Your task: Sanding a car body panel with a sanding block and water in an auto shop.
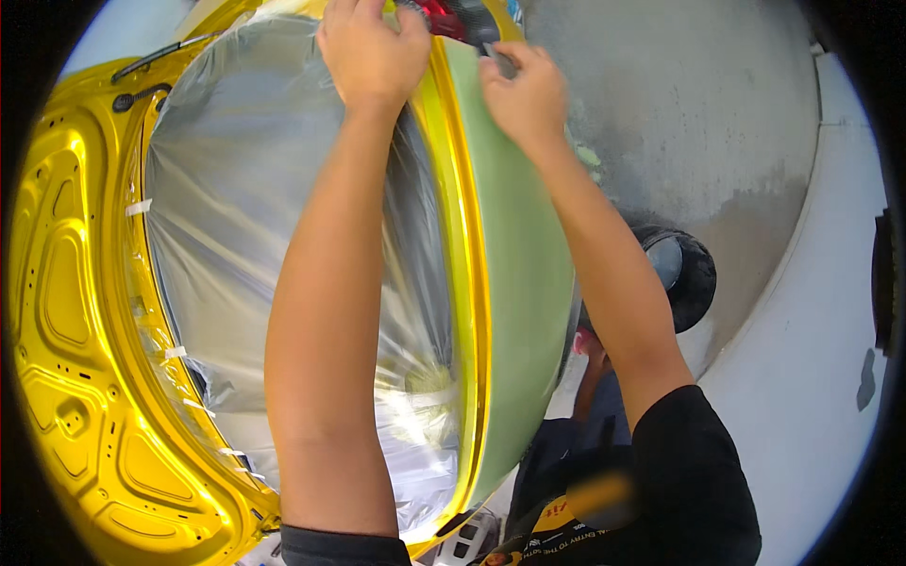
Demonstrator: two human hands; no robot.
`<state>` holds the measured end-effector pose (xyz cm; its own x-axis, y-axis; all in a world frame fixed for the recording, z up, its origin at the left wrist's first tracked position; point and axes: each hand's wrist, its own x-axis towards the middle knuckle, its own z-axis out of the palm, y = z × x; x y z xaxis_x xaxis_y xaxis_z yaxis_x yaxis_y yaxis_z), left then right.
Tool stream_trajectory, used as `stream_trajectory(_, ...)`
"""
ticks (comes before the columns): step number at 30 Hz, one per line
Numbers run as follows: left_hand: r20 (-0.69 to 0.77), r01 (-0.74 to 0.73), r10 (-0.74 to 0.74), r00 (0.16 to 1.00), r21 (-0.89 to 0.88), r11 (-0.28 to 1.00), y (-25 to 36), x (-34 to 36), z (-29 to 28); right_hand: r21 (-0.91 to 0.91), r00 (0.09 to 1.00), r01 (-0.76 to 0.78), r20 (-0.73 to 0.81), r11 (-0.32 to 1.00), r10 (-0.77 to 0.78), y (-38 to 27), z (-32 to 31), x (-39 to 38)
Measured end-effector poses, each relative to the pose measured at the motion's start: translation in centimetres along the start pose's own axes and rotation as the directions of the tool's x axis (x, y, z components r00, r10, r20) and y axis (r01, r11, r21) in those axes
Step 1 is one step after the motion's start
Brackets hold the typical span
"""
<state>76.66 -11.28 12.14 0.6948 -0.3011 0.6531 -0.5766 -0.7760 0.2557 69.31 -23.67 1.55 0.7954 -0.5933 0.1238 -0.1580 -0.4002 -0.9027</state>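
My left hand (373, 52) rests at the far end of the clear plastic sheet (245, 179), by the yellow body edge. Its fingers and thumb stand apart, though the fingertips run out of the picture. Over the green-coated car panel (519, 255), my right hand (528, 94) is closed on a small dark grey piece (500, 60), mostly hidden by the fingers. A bright yellow painted channel (462, 198) runs along the panel's inner side. Just beyond the panel, between my hands, shows a red and black lamp (455, 17).
On the left a raised yellow lid (66, 302) shows its inner side. White tape bits (139, 207) hold the sheet's edge. To the right are a grey wet-patched floor (698, 123), a round black object (684, 274) and a white curved surface (802, 406).
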Motion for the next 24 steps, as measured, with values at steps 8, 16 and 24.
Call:
stream_trajectory(8,0.029,-0.100,0.099,0.995,0.036,0.994,-3.5,0.3,-0.2,0.024,0.999,0.049,-0.001,0.998,-0.049,-4.8,0.2,-2.8)
stream_trajectory(16,0.002,-0.069,0.069,0.998,-0.008,0.998,-3.1,0.4,0.4,-0.078,0.953,-0.296,0.048,0.952,0.300,-1.1,0.6,-0.9)
stream_trajectory(24,0.070,-0.076,0.076,0.995,-0.004,0.997,-1.9,1.0,0.8,-0.050,0.948,-0.314,0.035,0.948,0.316,3.3,-0.7,1.5)
